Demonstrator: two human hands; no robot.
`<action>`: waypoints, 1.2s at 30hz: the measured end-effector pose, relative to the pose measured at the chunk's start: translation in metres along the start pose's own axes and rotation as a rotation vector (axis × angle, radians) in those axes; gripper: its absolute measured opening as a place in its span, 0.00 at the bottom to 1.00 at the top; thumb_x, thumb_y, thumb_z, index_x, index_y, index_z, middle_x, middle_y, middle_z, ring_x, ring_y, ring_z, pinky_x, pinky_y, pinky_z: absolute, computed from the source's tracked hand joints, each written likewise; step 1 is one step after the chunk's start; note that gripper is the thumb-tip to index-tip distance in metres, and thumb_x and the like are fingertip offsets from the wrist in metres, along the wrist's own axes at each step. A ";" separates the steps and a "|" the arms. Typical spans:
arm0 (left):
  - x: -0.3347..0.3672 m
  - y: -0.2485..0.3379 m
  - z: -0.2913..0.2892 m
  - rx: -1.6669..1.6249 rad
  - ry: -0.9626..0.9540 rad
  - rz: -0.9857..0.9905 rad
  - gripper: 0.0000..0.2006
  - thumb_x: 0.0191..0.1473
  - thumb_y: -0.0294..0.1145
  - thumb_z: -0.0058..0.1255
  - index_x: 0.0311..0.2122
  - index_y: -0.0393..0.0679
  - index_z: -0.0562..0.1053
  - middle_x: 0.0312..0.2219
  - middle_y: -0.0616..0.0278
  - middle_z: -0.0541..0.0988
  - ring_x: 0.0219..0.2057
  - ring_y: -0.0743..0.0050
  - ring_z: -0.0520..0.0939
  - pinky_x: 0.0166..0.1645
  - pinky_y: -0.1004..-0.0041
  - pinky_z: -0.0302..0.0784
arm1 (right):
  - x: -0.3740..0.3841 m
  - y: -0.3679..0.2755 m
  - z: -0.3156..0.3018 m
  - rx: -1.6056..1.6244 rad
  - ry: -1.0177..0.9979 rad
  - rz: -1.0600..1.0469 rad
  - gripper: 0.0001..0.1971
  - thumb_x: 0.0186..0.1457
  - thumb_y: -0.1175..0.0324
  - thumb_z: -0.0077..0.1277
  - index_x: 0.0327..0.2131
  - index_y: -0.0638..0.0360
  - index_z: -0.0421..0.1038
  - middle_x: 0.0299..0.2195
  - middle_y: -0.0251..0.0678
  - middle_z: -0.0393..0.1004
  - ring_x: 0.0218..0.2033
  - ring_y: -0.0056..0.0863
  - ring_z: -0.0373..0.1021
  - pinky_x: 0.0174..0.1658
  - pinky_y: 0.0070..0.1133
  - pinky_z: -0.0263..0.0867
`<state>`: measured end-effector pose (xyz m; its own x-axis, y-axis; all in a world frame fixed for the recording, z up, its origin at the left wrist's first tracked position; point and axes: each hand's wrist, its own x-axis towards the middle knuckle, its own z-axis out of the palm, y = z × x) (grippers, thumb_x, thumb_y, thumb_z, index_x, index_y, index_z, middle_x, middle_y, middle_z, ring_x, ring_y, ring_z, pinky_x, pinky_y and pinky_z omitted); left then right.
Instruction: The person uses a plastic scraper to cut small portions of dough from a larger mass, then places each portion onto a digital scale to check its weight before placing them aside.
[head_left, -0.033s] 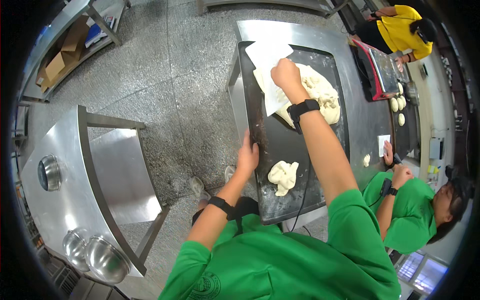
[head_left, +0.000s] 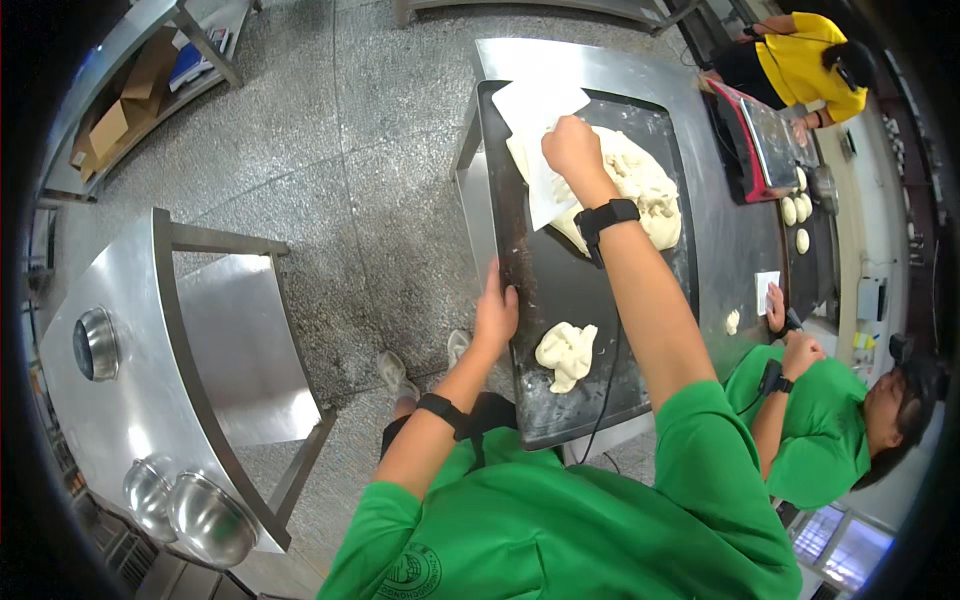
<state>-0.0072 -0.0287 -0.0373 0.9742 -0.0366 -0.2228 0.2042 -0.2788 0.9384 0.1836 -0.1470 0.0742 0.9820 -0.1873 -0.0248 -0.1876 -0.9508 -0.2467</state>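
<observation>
My right hand is closed in a fist on a large white dough scraper. The scraper lies across the left side of a big, lumpy mass of pale dough, part of which is hidden beneath it and my hand. Under the dough is a dark, flour-smeared tray. At the tray's left rim my left hand grips the edge, with the thumb on the rim and some fingers out of sight. A smaller torn piece of dough rests on the tray's near part.
The tray stands on a steel table with a red scale beyond it. At right, a person in green has a hand by a white scraper. Another person wears yellow. Steel bowls sit on the left table.
</observation>
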 end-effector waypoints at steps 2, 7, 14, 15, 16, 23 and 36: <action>-0.001 0.014 -0.006 0.003 -0.041 -0.112 0.25 0.46 0.28 0.36 0.52 0.43 0.49 0.28 0.36 0.69 0.30 0.40 0.71 0.34 0.58 0.66 | -0.009 0.002 0.003 0.033 0.013 -0.040 0.09 0.39 0.71 0.40 0.21 0.68 0.68 0.23 0.53 0.68 0.28 0.47 0.66 0.32 0.31 0.63; -0.001 0.006 -0.004 0.008 -0.007 -0.076 0.25 0.46 0.26 0.37 0.52 0.42 0.49 0.23 0.37 0.70 0.26 0.39 0.71 0.29 0.58 0.66 | -0.024 0.004 0.007 0.062 0.014 -0.034 0.09 0.37 0.71 0.40 0.17 0.68 0.67 0.20 0.53 0.67 0.25 0.49 0.65 0.31 0.33 0.62; 0.003 0.009 -0.009 0.003 -0.011 -0.040 0.26 0.45 0.25 0.37 0.52 0.42 0.48 0.19 0.38 0.69 0.23 0.40 0.71 0.26 0.57 0.65 | -0.015 0.000 0.009 0.000 0.016 -0.216 0.09 0.38 0.70 0.40 0.17 0.68 0.67 0.20 0.54 0.67 0.25 0.49 0.65 0.32 0.33 0.62; 0.004 0.008 -0.008 -0.001 -0.003 -0.036 0.26 0.45 0.25 0.37 0.52 0.42 0.48 0.19 0.38 0.70 0.23 0.40 0.71 0.26 0.57 0.65 | -0.019 0.006 0.008 -0.006 0.010 -0.218 0.09 0.38 0.70 0.40 0.17 0.68 0.67 0.20 0.54 0.67 0.25 0.49 0.65 0.32 0.33 0.62; 0.003 0.006 -0.007 -0.007 -0.001 -0.041 0.26 0.45 0.25 0.37 0.52 0.42 0.48 0.19 0.38 0.70 0.23 0.40 0.71 0.26 0.57 0.65 | -0.023 0.011 0.008 0.016 -0.029 -0.219 0.10 0.38 0.70 0.41 0.17 0.69 0.67 0.20 0.54 0.67 0.25 0.49 0.65 0.32 0.33 0.62; 0.002 0.004 -0.003 -0.001 0.001 0.008 0.26 0.45 0.25 0.37 0.51 0.42 0.49 0.19 0.39 0.70 0.23 0.41 0.71 0.27 0.58 0.66 | 0.008 0.022 0.018 0.183 -0.121 -0.165 0.12 0.39 0.66 0.44 0.18 0.68 0.67 0.13 0.46 0.67 0.15 0.33 0.67 0.21 0.25 0.61; 0.002 0.019 -0.012 0.000 -0.118 -0.210 0.23 0.47 0.29 0.37 0.50 0.41 0.52 0.32 0.38 0.69 0.34 0.45 0.71 0.37 0.63 0.67 | -0.131 0.039 -0.113 -0.229 -0.401 -0.504 0.09 0.39 0.65 0.43 0.17 0.62 0.66 0.15 0.44 0.65 0.20 0.41 0.64 0.25 0.29 0.60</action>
<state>-0.0003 -0.0227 -0.0165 0.8921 -0.0898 -0.4427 0.4013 -0.2926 0.8680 0.0448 -0.1873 0.1769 0.8750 0.3557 -0.3284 0.3377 -0.9345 -0.1123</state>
